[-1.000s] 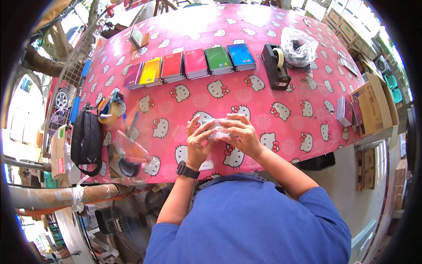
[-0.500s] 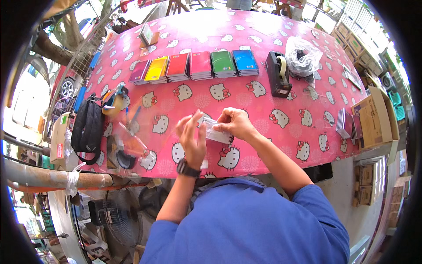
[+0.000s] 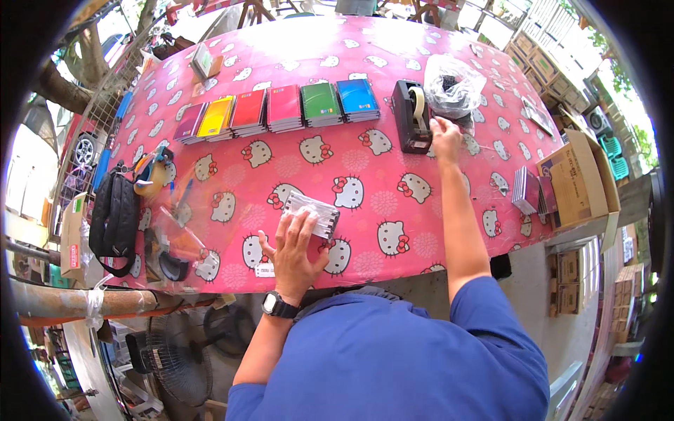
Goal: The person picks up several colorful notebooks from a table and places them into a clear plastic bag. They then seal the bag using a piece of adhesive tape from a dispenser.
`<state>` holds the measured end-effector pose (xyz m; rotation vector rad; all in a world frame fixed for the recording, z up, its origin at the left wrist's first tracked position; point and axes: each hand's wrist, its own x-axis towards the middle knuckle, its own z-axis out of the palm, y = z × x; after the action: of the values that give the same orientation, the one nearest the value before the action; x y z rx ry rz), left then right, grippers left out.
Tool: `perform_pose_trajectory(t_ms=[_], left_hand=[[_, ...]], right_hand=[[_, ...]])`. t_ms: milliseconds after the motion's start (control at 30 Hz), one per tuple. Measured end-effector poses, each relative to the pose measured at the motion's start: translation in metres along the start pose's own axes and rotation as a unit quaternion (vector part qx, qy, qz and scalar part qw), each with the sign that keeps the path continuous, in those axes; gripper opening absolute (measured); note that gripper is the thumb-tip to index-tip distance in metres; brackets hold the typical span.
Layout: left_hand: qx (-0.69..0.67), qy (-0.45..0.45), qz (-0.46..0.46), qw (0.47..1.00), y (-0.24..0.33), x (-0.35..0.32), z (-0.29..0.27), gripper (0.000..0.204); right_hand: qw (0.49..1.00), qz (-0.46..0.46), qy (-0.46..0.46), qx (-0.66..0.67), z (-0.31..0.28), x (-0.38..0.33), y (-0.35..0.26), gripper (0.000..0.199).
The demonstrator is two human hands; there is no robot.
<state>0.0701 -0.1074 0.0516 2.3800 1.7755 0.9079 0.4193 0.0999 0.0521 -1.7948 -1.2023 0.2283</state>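
A small white spiral-bound notepad (image 3: 314,212) lies on the pink table, its dark binding loops along one edge; clear plastic seems to cover it. My left hand (image 3: 293,254) rests on its near side, middle fingertips pressing on top, thumb and little finger spread apart. Off to the right, my right hand (image 3: 446,138) reaches to the front of a black tape dispenser (image 3: 411,125). Thumb and forefinger are pinched together by its cutting edge, at the end of the clear tape (image 3: 419,105); the strip itself is hardly visible.
Beyond my hands stands a row of coloured notebook stacks (image 3: 284,109). A clear plastic bag (image 3: 453,85) sits beside the dispenser. Purple notebooks (image 3: 526,191) and a cardboard box (image 3: 576,179) are at the right edge. A black pouch (image 3: 114,221) and plastic sheets (image 3: 186,235) lie left.
My right hand has left the notepad and moved far right to the tape dispenser. My left hand has lowered onto the notepad, which now lies tilted on the table. The view has shifted slightly.
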Motion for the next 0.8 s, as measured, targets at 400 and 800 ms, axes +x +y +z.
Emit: perform_pose_trajectory(t_ms=[400, 800], left_hand=[[-0.009, -0.026, -0.031, 0.999, -0.004, -0.002, -0.007, 0.066], [-0.010, -0.056, -0.051, 0.997, -0.004, -0.002, -0.012, 0.071]], right_hand=[[0.966, 0.102, -0.060, 0.231, 0.020, -0.035, 0.055, 0.019], [0.665, -0.093, -0.682, 0.290, 0.031, -0.093, -0.147, 0.020]])
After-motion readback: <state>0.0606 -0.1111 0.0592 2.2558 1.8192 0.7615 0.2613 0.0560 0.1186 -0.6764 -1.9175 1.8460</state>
